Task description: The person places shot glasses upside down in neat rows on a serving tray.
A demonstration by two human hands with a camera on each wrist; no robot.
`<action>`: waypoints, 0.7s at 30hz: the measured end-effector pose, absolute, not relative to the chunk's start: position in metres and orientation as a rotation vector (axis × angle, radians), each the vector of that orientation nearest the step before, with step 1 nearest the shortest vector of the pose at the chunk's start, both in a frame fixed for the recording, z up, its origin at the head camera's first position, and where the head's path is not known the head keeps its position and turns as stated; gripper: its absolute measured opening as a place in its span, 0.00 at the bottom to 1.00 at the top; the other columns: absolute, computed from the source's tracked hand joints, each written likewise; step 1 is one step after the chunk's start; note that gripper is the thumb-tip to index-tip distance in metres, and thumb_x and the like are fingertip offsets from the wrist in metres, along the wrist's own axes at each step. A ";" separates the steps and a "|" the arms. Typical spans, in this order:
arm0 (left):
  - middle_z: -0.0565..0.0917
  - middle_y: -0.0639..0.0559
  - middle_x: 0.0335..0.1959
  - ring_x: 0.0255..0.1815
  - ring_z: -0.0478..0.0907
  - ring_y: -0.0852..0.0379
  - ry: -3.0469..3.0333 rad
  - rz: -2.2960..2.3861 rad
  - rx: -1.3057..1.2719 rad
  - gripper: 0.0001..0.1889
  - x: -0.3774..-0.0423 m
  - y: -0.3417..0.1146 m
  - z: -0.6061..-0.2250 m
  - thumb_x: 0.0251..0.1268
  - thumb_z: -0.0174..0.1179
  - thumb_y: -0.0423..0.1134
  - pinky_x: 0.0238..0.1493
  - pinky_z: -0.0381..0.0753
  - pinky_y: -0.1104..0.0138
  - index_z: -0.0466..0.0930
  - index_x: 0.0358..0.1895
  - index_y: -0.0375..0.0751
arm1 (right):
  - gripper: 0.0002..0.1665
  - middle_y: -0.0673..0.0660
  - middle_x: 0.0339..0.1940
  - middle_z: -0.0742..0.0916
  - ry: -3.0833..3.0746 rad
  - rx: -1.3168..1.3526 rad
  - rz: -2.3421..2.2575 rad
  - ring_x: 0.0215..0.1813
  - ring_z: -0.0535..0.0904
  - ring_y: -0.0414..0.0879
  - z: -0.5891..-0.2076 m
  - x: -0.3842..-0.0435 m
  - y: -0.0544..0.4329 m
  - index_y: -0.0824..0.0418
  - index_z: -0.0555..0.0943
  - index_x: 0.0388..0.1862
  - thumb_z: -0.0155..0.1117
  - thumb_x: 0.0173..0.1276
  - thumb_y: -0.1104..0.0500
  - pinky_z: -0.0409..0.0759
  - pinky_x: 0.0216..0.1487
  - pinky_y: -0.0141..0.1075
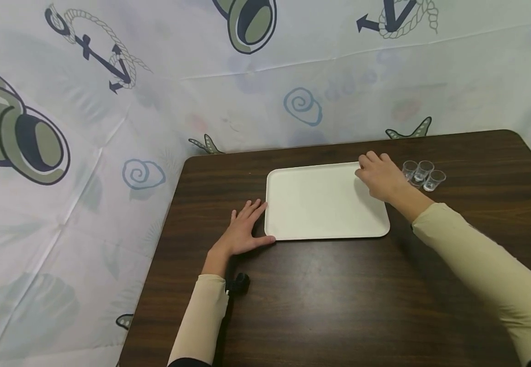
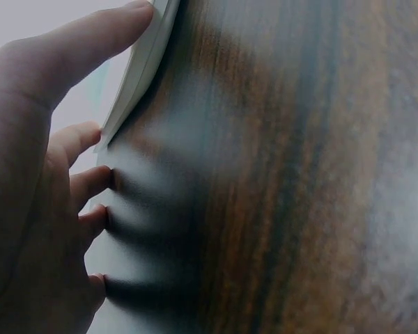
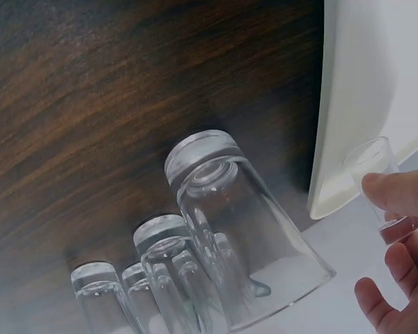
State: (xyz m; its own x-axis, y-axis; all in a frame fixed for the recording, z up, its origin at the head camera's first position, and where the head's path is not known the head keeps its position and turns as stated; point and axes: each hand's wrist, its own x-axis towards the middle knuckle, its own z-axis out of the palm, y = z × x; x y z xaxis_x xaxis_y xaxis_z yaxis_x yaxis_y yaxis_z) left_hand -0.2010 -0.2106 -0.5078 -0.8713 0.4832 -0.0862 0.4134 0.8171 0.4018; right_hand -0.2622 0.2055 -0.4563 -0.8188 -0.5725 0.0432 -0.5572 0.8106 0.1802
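A white rectangular tray (image 1: 320, 204) lies on the dark wooden table. My left hand (image 1: 240, 234) is at its left side, fingers spread, with the thumb and index finger touching the rim at the near left corner. Over the tray's far right corner, my right hand (image 1: 380, 178) pinches a small clear shot glass (image 3: 370, 158) between thumb and fingers. That glass is tilted in the right wrist view and hidden by the hand in the head view. Several matching shot glasses (image 1: 434, 180) stand close together on the table just right of the tray.
The brown table (image 1: 329, 300) has its far edge near a printed cloth backdrop (image 1: 247, 112), which also hangs along the left. A small black device (image 1: 238, 284) is strapped to the left wrist.
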 end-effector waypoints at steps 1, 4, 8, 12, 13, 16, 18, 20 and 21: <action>0.49 0.51 0.80 0.80 0.39 0.45 2.814 0.562 0.700 0.53 -0.201 -0.211 -0.508 0.55 0.58 0.74 0.70 0.36 0.36 0.46 0.80 0.58 | 0.18 0.62 0.45 0.73 -2.903 0.912 -0.242 0.48 0.64 0.59 -0.457 -0.263 0.205 0.65 0.83 0.46 0.73 0.55 0.68 0.67 0.44 0.51; 0.49 0.50 0.80 0.80 0.39 0.45 2.815 0.565 0.698 0.53 -0.201 -0.210 -0.509 0.55 0.57 0.74 0.70 0.36 0.36 0.46 0.80 0.58 | 0.18 0.62 0.45 0.73 -2.914 0.919 -0.238 0.48 0.64 0.59 -0.459 -0.264 0.205 0.65 0.83 0.47 0.72 0.56 0.68 0.67 0.44 0.51; 0.49 0.50 0.80 0.80 0.40 0.45 2.823 0.578 0.701 0.52 -0.201 -0.210 -0.510 0.55 0.58 0.73 0.70 0.36 0.36 0.47 0.80 0.58 | 0.17 0.62 0.46 0.72 -2.920 0.909 -0.240 0.48 0.63 0.59 -0.459 -0.265 0.203 0.64 0.82 0.47 0.71 0.57 0.68 0.66 0.44 0.51; 0.49 0.49 0.80 0.79 0.40 0.44 2.823 0.582 0.705 0.52 -0.203 -0.210 -0.512 0.55 0.57 0.74 0.69 0.37 0.35 0.47 0.80 0.58 | 0.18 0.62 0.46 0.73 -2.929 0.902 -0.229 0.48 0.63 0.58 -0.459 -0.265 0.201 0.64 0.83 0.48 0.72 0.57 0.68 0.66 0.43 0.50; 0.49 0.49 0.80 0.79 0.40 0.44 2.822 0.581 0.705 0.52 -0.203 -0.210 -0.512 0.55 0.57 0.74 0.69 0.37 0.35 0.47 0.80 0.58 | 0.18 0.62 0.46 0.73 -2.929 0.902 -0.221 0.47 0.63 0.58 -0.459 -0.265 0.201 0.64 0.83 0.48 0.72 0.57 0.68 0.65 0.43 0.50; 0.49 0.49 0.80 0.79 0.40 0.43 2.823 0.574 0.708 0.52 -0.203 -0.210 -0.512 0.55 0.57 0.73 0.69 0.37 0.34 0.47 0.80 0.57 | 0.21 0.63 0.48 0.74 -2.937 0.892 -0.212 0.48 0.64 0.59 -0.461 -0.266 0.200 0.64 0.82 0.53 0.70 0.59 0.68 0.66 0.43 0.50; 0.49 0.49 0.80 0.79 0.40 0.43 2.823 0.573 0.709 0.52 -0.203 -0.210 -0.512 0.56 0.58 0.73 0.68 0.38 0.34 0.47 0.80 0.57 | 0.24 0.64 0.50 0.74 -2.944 0.883 -0.209 0.49 0.65 0.59 -0.462 -0.266 0.200 0.64 0.79 0.58 0.69 0.61 0.68 0.66 0.44 0.51; 0.50 0.49 0.80 0.79 0.41 0.43 2.824 0.573 0.708 0.51 -0.203 -0.210 -0.512 0.56 0.58 0.72 0.68 0.38 0.34 0.47 0.80 0.57 | 0.28 0.65 0.53 0.74 -2.956 0.873 -0.209 0.51 0.65 0.60 -0.463 -0.267 0.200 0.66 0.76 0.63 0.67 0.63 0.68 0.67 0.45 0.52; 0.49 0.50 0.80 0.79 0.41 0.43 2.823 0.575 0.707 0.51 -0.203 -0.210 -0.511 0.56 0.58 0.72 0.69 0.38 0.34 0.47 0.80 0.57 | 0.29 0.66 0.54 0.74 -2.962 0.868 -0.211 0.52 0.65 0.60 -0.463 -0.267 0.199 0.67 0.74 0.65 0.67 0.64 0.68 0.68 0.46 0.52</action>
